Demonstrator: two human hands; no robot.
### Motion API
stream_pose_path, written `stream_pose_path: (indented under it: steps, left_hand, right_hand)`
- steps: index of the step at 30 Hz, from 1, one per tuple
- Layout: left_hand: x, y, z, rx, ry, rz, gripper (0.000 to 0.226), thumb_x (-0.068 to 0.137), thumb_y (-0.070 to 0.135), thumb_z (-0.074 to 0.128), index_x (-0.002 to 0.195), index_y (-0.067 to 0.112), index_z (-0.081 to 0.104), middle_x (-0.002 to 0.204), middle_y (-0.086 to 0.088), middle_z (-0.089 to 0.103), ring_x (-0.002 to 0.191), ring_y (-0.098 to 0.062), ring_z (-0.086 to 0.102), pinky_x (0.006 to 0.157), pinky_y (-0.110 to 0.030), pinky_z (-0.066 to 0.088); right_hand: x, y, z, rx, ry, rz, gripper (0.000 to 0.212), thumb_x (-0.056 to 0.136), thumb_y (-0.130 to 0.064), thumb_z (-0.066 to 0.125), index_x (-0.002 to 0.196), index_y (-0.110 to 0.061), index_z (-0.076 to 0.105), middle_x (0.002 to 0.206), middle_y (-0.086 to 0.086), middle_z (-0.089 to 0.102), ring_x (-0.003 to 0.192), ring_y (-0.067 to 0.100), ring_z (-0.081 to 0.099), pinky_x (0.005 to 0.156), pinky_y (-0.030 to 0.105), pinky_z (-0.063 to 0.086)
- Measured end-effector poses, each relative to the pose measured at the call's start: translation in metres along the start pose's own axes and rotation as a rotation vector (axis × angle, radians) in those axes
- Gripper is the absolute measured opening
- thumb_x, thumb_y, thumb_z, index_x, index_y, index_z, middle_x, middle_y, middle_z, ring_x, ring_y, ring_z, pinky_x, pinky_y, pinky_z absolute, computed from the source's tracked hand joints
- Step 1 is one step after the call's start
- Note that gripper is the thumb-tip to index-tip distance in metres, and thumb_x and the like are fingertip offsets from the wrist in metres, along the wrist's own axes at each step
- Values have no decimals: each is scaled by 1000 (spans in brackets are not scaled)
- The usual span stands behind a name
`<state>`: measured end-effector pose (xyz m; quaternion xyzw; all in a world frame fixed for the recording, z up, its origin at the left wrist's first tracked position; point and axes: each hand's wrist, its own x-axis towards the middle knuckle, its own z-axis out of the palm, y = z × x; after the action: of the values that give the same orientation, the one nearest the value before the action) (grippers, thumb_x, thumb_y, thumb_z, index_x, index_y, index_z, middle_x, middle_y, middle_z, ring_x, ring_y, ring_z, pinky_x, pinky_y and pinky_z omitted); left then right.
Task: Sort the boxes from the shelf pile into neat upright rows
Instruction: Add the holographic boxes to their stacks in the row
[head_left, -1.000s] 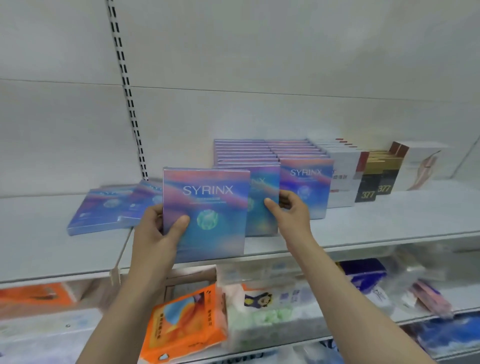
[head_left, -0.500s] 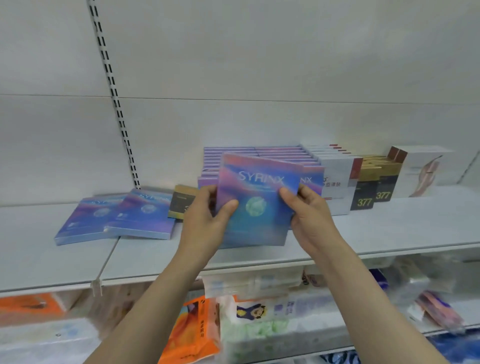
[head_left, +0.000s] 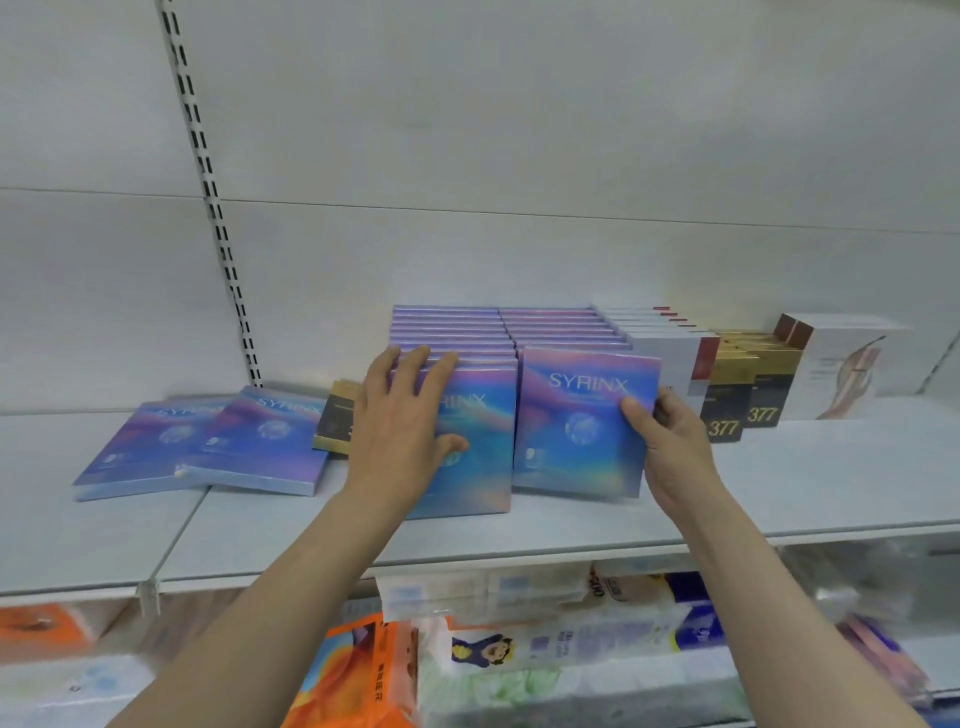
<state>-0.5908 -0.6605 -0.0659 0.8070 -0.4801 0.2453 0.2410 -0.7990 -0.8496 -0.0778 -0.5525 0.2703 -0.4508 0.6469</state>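
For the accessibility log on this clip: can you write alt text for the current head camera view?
A person's left hand presses flat on the front SYRINX box of one upright row while the right hand grips the front box of the next row. Two more SYRINX boxes lie flat to the left on the white shelf.

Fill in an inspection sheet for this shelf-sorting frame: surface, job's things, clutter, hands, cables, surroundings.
Surface: white shelf, two panels meeting at a seam on the left.
Job's things: two upright rows of SYRINX boxes; two flat SYRINX boxes lying at left; one dark gold-trimmed box lying behind them.
Clutter: upright white boxes, 377 boxes and a pale box at right.
Hands: left hand rests flat on the left row's front box; right hand grips the right row's front box by its edge.
Cables: nothing seen.
Surroundings: white back panel with slotted upright; packaged goods on the shelf below.
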Motion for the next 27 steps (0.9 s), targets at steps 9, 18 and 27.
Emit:
stream_pose_path:
  steps: [9,18,27]
  left_hand:
    - [5,2,15,-24,70,-7,92,56,38,89,137,19,50,141,-11,49,134,-38,35,104,-53,40]
    - [2,3,6,13,31,-10,89,65,45,82,141,24,41,144,-6,43,137,-32,29,107,-47,37]
    - [2,3,5,13,0,-5,90,69,49,80,143,26,36,147,-6,39,139,-31,26,108,-45,34]
  right_hand:
    - [10,29,19,-471,227,-239,57,87,-33,73,137,-34,45,134,-5,47,121,11,53,89,29,56]
    - [9,33,32,-564,214,-246,91,74,-35,86,145,-33,29,140,-3,42,130,14,46,100,43,52]
    - [9,33,33,-559,167,-256,85,78,-35,82,144,-36,30,139,-5,47,126,13,50,99,38,50]
